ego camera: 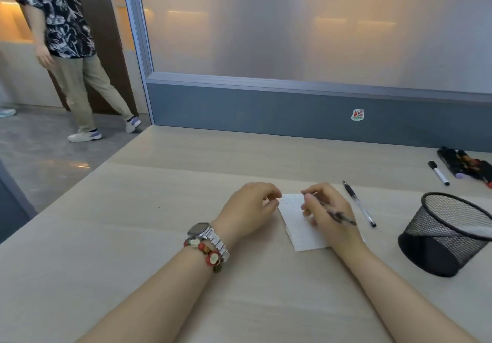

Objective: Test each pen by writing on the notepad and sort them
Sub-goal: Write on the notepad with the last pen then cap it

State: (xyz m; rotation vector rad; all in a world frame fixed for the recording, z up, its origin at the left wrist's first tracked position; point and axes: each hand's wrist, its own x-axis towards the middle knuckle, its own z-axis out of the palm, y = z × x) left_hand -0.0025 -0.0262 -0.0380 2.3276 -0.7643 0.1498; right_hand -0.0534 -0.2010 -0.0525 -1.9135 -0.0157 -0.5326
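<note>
The right hand (pixel 327 215) grips a dark pen (pixel 342 218) in a writing hold over the white notepad (pixel 300 233), which lies on the pale bench (pixel 159 209). Faint marks on the pad are too small to read. The left hand (pixel 247 209) sits at the pad's upper left corner with its fingers curled; I cannot tell whether it pinches the paper. A clear ballpoint pen (pixel 359 204) lies just right of the pad. Farther right are a white marker (pixel 438 173), a cluster of dark markers (pixel 463 165) and a tilted black mesh pen cup (pixel 447 236). The red-and-green sticker (pixel 357 114) on the partition is illegible.
</note>
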